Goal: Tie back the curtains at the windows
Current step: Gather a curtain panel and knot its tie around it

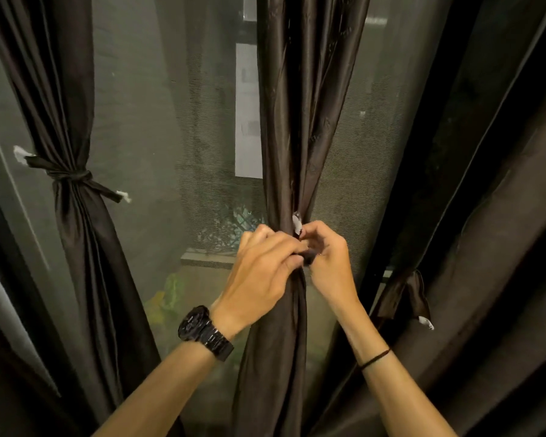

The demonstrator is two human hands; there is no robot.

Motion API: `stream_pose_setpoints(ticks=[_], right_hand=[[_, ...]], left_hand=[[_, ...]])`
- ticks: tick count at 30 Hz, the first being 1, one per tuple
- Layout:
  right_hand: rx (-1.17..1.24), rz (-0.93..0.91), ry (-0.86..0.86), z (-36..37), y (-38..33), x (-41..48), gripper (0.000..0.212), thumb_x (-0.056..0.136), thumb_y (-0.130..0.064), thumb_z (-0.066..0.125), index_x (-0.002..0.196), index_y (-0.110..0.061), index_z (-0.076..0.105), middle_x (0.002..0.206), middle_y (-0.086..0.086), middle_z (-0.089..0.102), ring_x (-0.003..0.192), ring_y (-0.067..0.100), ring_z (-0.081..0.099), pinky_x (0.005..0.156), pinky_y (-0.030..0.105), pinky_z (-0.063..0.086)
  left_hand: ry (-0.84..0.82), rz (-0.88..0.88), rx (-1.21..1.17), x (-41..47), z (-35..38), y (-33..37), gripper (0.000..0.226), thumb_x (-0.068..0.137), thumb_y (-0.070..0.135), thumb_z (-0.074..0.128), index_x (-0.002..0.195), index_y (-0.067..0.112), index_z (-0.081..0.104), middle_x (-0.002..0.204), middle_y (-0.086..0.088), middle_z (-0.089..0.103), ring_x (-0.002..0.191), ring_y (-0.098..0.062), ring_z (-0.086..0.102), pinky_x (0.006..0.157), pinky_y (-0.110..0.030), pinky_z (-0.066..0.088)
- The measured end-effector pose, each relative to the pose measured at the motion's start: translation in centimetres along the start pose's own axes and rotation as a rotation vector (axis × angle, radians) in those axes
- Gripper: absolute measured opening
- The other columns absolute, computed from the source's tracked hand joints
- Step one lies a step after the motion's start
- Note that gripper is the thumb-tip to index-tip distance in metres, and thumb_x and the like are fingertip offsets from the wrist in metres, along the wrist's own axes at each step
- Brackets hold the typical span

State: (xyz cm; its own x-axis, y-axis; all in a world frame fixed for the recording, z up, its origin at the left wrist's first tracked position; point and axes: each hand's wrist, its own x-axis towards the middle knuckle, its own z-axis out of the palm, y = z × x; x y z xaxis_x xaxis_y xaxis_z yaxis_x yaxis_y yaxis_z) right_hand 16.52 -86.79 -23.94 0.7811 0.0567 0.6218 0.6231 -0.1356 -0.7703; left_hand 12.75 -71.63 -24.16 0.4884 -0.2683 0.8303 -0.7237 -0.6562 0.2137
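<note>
pinching white-tipped tie [309, 257] round bunched glossy brown curtain [297, 121], left hand [265, 269] and right hand [328, 263] both curled

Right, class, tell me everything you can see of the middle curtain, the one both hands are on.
The middle curtain is dark brown, satiny-looking fabric with a soft sheen, hanging in long vertical folds before a mesh window screen. It is gathered into a narrow bunch and widens again below. The left hand grips the bunch; the right hand pinches a matching tie band with a white end against it. Any knot is hidden by the hands.
</note>
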Motion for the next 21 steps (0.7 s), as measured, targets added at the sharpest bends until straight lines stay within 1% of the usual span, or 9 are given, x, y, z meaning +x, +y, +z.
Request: stream_pose_setpoints(ticks=[3, 6, 7, 9, 11, 13, 16, 19, 21], right_hand=[[0.298, 0.124, 0.116, 0.2, 0.0, -0.9, 0.01, 0.09, 0.019, 0.055, 0.095, 0.012, 0.058, 0.069, 0.012, 0.063, 0.049, 0.016, 0.055, 0.053, 0.024, 0.049], [0.353, 0.131, 0.171, 0.4, 0.3, -1.8, 0.017, 0.091, 0.015, 0.06, 0.096, 0.004, 0.072, 0.074, 0.012, 0.071, 0.054, 0.016, 0.06, 0.059, 0.026, 0.052], [0.378, 0.131, 0.167, 0.4, 0.4, -2.0, 0.02, 0.09, 0.014, 0.061, 0.097, 0.002, 0.075, 0.077, 0.01, 0.074, 0.059, 0.016, 0.064, 0.062, 0.026, 0.054], [0.409, 0.12, 0.132, 0.2, 0.6, -2.3, 0.018, 0.088, 0.013, 0.065, 0.097, 0.002, 0.077, 0.089, 0.011, 0.076, 0.078, 0.018, 0.071, 0.072, 0.03, 0.057], [0.412, 0.069, 0.034, -0.3, 1.1, -2.8, 0.015, 0.081, 0.004, 0.07, 0.094, 0.002, 0.078, 0.104, 0.015, 0.074, 0.101, 0.028, 0.069, 0.091, 0.044, 0.054], [0.424, 0.055, -0.057, -0.8, 1.4, -3.4, 0.023, 0.077, -0.005, 0.071, 0.098, 0.004, 0.077, 0.113, 0.015, 0.071, 0.112, 0.032, 0.065, 0.1, 0.05, 0.048], [0.404, 0.084, -0.039, -1.0, 1.1, -3.6, 0.023, 0.077, -0.021, 0.082, 0.095, -0.007, 0.081, 0.109, 0.009, 0.072, 0.107, 0.024, 0.067, 0.098, 0.05, 0.051], [0.291, 0.004, 0.036, -0.5, 1.2, -3.3, 0.015, 0.086, -0.028, 0.076, 0.076, -0.017, 0.081, 0.09, 0.006, 0.075, 0.096, 0.024, 0.068, 0.089, 0.053, 0.053], [0.31, 0.003, 0.029, -0.3, 1.1, -3.1, 0.015, 0.088, -0.03, 0.076, 0.087, -0.016, 0.082, 0.093, 0.008, 0.077, 0.09, 0.025, 0.07, 0.082, 0.043, 0.053]], left_hand=[[0.069, -0.098, -0.014, 0.5, 0.2, -0.9, 0.017, 0.103, 0.026, 0.052, 0.104, 0.025, 0.069, 0.087, 0.013, 0.066, 0.082, -0.017, 0.044, 0.076, -0.037, 0.035], [0.036, -0.142, -0.074, 0.5, 0.4, -0.9, 0.011, 0.101, 0.028, 0.056, 0.105, 0.028, 0.067, 0.081, 0.017, 0.063, 0.081, -0.017, 0.044, 0.076, -0.033, 0.033], [0.028, -0.168, -0.118, 0.5, 0.4, -0.7, 0.006, 0.099, 0.028, 0.06, 0.104, 0.029, 0.064, 0.079, 0.018, 0.063, 0.082, -0.016, 0.047, 0.078, -0.031, 0.033], [0.02, -0.25, -0.23, 0.9, 0.3, -0.2, 0.021, 0.094, 0.026, 0.069, 0.102, 0.031, 0.051, 0.074, 0.014, 0.068, 0.085, -0.011, 0.054, 0.084, -0.03, 0.033], [-0.004, -0.327, -0.295, 1.1, 0.1, -0.2, 0.037, 0.09, 0.021, 0.076, 0.099, 0.031, 0.042, 0.07, 0.009, 0.07, 0.074, -0.002, 0.054, 0.085, -0.035, 0.036], [-0.027, -0.386, -0.331, 1.3, -0.2, -0.4, 0.043, 0.087, 0.018, 0.08, 0.097, 0.029, 0.04, 0.068, 0.009, 0.07, 0.062, 0.0, 0.05, 0.08, -0.04, 0.039], [-0.083, -0.4, -0.373, 1.4, -0.7, -0.2, 0.047, 0.084, 0.019, 0.082, 0.097, 0.029, 0.038, 0.068, 0.01, 0.071, 0.054, -0.001, 0.047, 0.073, -0.036, 0.034], [-0.174, -0.387, -0.34, 1.6, -1.1, 0.2, 0.054, 0.079, 0.024, 0.085, 0.103, 0.029, 0.037, 0.071, 0.005, 0.07, 0.053, -0.005, 0.044, 0.067, -0.036, 0.033], [-0.272, -0.388, -0.328, 1.8, -1.7, 0.0, 0.062, 0.076, 0.026, 0.088, 0.109, 0.034, 0.036, 0.077, 0.005, 0.07, 0.061, -0.012, 0.049, 0.068, -0.041, 0.04]])
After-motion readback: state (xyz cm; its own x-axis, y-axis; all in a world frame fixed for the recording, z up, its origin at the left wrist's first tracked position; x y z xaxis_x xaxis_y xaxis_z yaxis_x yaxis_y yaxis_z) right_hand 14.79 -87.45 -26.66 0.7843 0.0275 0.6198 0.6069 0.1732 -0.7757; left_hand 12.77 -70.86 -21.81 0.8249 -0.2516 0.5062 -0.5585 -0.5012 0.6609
